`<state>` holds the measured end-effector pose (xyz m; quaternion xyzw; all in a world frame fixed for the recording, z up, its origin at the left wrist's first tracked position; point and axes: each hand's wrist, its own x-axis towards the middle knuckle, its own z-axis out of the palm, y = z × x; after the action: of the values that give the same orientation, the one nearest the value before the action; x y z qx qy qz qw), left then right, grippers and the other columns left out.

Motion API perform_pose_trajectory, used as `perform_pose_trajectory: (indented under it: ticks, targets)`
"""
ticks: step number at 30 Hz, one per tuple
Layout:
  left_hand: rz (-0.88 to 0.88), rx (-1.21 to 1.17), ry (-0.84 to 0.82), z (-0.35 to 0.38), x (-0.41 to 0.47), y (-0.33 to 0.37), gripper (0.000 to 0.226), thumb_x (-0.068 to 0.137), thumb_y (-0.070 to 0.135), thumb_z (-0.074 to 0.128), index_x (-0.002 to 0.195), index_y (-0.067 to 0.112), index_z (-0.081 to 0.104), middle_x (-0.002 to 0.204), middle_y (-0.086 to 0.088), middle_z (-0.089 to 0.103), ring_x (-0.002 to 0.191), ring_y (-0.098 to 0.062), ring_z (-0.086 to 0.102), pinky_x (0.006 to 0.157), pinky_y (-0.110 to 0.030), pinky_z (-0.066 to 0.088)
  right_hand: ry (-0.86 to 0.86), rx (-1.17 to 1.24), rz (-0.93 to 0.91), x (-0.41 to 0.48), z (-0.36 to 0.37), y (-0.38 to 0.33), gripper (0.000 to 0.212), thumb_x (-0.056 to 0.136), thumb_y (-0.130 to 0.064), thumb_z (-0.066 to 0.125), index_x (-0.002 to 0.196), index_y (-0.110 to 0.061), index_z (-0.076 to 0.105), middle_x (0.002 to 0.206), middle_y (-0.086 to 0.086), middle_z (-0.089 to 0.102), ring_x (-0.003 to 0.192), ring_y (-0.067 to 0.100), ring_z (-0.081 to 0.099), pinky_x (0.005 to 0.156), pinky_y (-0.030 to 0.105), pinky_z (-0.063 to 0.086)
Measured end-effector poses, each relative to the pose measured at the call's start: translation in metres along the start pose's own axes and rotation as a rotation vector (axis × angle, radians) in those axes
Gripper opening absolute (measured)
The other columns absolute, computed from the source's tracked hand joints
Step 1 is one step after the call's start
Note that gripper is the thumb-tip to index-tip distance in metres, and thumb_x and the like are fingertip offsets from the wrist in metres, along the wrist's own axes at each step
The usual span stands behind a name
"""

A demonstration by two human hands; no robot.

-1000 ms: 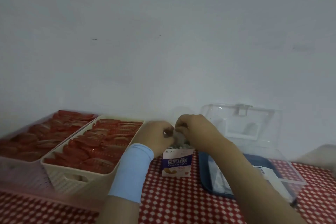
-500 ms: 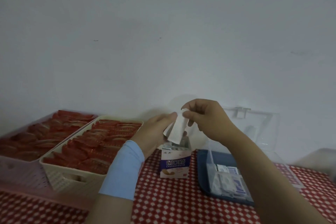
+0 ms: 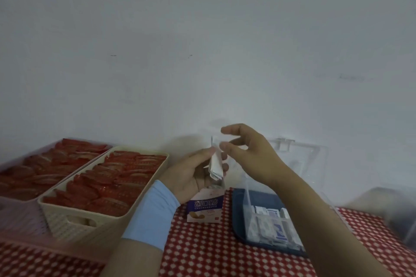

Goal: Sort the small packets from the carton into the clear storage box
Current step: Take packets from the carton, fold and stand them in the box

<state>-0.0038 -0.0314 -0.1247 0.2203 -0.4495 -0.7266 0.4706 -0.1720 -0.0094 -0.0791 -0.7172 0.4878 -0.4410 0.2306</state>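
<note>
A small white and blue carton (image 3: pixel 205 206) stands open on the red checked tablecloth. Above it my left hand (image 3: pixel 191 172) holds a bunch of small white packets (image 3: pixel 215 163) upright between thumb and fingers. My right hand (image 3: pixel 246 152) hovers just right of the packets with its fingers spread and nothing in them. The clear storage box (image 3: pixel 247 213) stands to the right on a dark blue base, lid raised behind it, with several small packets (image 3: pixel 273 225) lying inside. My right forearm covers part of the box.
Two baskets filled with red packets stand at the left, a cream one (image 3: pixel 94 216) and a pink one (image 3: pixel 13 213). A white wall runs close behind. A blurred clear container (image 3: pixel 398 211) stands at the far right.
Both hands lifted the packets out of the carton. My left hand now holds them alone, and my right hand has let go and opened.
</note>
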Motion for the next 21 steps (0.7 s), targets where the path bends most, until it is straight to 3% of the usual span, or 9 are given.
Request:
perform_pose_trajectory:
  ticks: [2,4,6,9,13,16,18,21]
  targets:
    - [0.014,0.006,0.035,0.005,0.001,-0.001,0.034,0.09,0.024,0.061,0.113,-0.001,0.068,0.098,-0.013,0.071,0.08,-0.022,0.07,0.074,-0.036,0.057,-0.079,-0.102,-0.039,-0.009,-0.008,-0.004,0.031,0.078,-0.035,0.082,0.099,-0.036,0.059,0.137,-0.026,0.053,0.119,-0.008,0.052,0.098,0.025,0.044]
    - [-0.002,-0.005,0.031,0.011,0.001,-0.004,0.035,0.094,0.026,0.059,0.117,0.0,0.068,0.102,-0.013,0.07,0.088,-0.024,0.07,0.082,-0.041,0.054,-0.199,-0.257,-0.054,-0.018,-0.013,-0.007,0.048,0.062,-0.041,0.09,0.093,-0.038,0.054,0.144,-0.032,0.041,0.127,-0.008,0.044,0.101,0.022,0.039]
    - [-0.039,-0.035,-0.008,0.021,0.0,-0.01,0.042,0.09,0.031,0.062,0.12,0.002,0.067,0.107,-0.012,0.069,0.094,-0.025,0.07,0.082,-0.042,0.055,-0.217,-0.331,-0.098,-0.024,-0.016,-0.009,0.052,0.057,-0.039,0.092,0.091,-0.035,0.053,0.134,-0.024,0.05,0.12,-0.003,0.05,0.095,0.022,0.046]
    - [-0.04,-0.102,-0.034,0.035,0.0,-0.024,0.035,0.096,0.027,0.055,0.118,0.006,0.071,0.115,-0.013,0.07,0.1,-0.021,0.071,0.075,-0.032,0.06,-0.163,-0.373,-0.127,-0.03,-0.023,-0.008,0.051,0.057,-0.041,0.089,0.091,-0.025,0.056,0.105,-0.011,0.059,0.097,0.011,0.061,0.082,0.038,0.057]
    - [-0.01,-0.067,-0.065,0.054,-0.005,-0.035,0.033,0.09,0.026,0.058,0.11,0.007,0.075,0.109,-0.011,0.071,0.093,-0.016,0.07,0.071,-0.026,0.058,-0.172,-0.447,-0.137,-0.045,-0.04,-0.007,0.05,0.056,-0.05,0.088,0.084,-0.029,0.053,0.096,-0.012,0.057,0.087,0.012,0.06,0.08,0.04,0.057]
    - [0.004,-0.04,-0.105,0.067,-0.013,-0.039,0.035,0.087,0.02,0.06,0.116,0.001,0.067,0.105,-0.012,0.072,0.088,-0.016,0.071,0.067,-0.026,0.058,-0.282,-0.361,-0.046,-0.055,-0.057,-0.008,0.046,0.062,-0.045,0.09,0.089,-0.026,0.058,0.094,-0.012,0.062,0.085,0.006,0.061,0.079,0.03,0.056]
    - [-0.014,-0.03,-0.116,0.073,-0.016,-0.039,0.032,0.084,0.015,0.062,0.111,-0.001,0.067,0.101,-0.015,0.072,0.083,-0.019,0.073,0.067,-0.028,0.059,-0.285,-0.159,0.016,-0.058,-0.071,-0.01,0.032,0.079,-0.036,0.082,0.097,-0.021,0.062,0.097,-0.006,0.068,0.086,0.007,0.066,0.082,0.029,0.054]
    - [-0.081,0.023,-0.126,0.081,-0.021,-0.036,0.037,0.08,0.016,0.062,0.113,-0.001,0.064,0.102,-0.014,0.074,0.085,-0.025,0.074,0.071,-0.033,0.061,-0.213,-0.025,0.112,-0.056,-0.091,-0.011,0.033,0.095,-0.023,0.065,0.126,-0.02,0.055,0.106,0.0,0.071,0.085,0.012,0.07,0.084,0.031,0.05]
